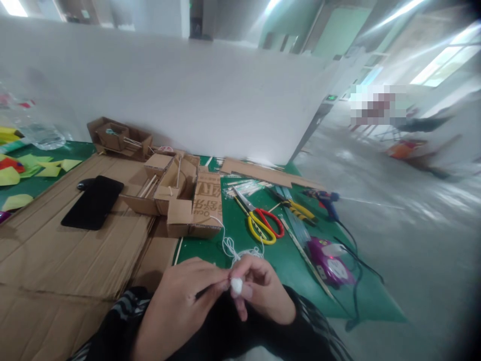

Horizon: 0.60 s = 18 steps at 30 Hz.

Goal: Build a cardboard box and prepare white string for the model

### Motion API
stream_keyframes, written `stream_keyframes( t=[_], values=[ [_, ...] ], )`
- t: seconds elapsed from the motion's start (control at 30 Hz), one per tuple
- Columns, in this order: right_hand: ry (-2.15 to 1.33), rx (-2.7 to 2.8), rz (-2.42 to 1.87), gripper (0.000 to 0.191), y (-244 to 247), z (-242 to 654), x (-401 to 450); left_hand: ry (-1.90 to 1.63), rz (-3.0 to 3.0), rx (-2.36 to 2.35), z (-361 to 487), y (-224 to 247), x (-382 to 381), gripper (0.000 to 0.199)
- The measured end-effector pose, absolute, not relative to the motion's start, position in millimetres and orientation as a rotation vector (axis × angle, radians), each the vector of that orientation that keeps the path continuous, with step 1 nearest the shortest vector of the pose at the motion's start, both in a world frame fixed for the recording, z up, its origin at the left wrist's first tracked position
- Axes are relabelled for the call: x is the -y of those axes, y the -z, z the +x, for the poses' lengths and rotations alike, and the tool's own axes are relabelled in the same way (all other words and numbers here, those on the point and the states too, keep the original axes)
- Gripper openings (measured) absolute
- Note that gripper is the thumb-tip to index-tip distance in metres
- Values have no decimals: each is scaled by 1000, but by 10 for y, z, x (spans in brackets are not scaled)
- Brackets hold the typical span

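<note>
Two hands meet low in the middle, close to the person's dark sleeves with pale stripes. The right hand (259,288) pinches a small white wad (236,286) between its thumb and fingers. The left hand (188,293) has its thumb and finger tips pressed together, right beside the wad. I cannot tell if something thin is between them.

Just past the hands, loops of white string (228,244) lie on the green tabletop (280,273). One end goes up over a cardboard box (209,193) with brown writing on it. This box is part of a bigger cardboard build.

Scissors (256,210) with one red and one yellow handle lie beyond the string, near some thin sticks (250,187). To the right are yellow and black pliers (301,212), a blue glue gun (329,204) and a shiny purple thing (328,260).

On the left, a flat black thing (93,203) lies on big brown cardboard (108,250). Bright paper bits (50,170) and a clear bottle (45,136) are farther left.
</note>
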State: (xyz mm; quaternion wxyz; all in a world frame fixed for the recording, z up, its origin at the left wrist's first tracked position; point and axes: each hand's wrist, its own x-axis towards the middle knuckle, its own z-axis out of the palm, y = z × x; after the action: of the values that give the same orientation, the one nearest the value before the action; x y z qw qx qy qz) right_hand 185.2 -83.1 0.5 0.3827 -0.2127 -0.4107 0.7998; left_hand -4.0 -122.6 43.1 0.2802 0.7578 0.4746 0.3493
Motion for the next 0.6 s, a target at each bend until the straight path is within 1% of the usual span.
stream_keyframes(
  t=[0.1,0.23,0.3,0.43,0.6],
  values=[
    [-2090,856,-558,32,7,1777,821,-995,2197,-1309,4,-431,1250,19],
    [-2043,746,-605,23,3,1688,815,-933,2397,-1415,56,-383,1265,18],
    [-1947,789,-666,21,4,1658,820,-933,2438,-1466,69,-347,1257,18],
    [-1701,1006,-791,20,-1,1632,844,-1052,2455,-1489,79,-277,1228,19],
    [-1608,1207,-764,12,-16,1686,803,-1070,2333,-1506,60,-242,1219,13]
  ],
)
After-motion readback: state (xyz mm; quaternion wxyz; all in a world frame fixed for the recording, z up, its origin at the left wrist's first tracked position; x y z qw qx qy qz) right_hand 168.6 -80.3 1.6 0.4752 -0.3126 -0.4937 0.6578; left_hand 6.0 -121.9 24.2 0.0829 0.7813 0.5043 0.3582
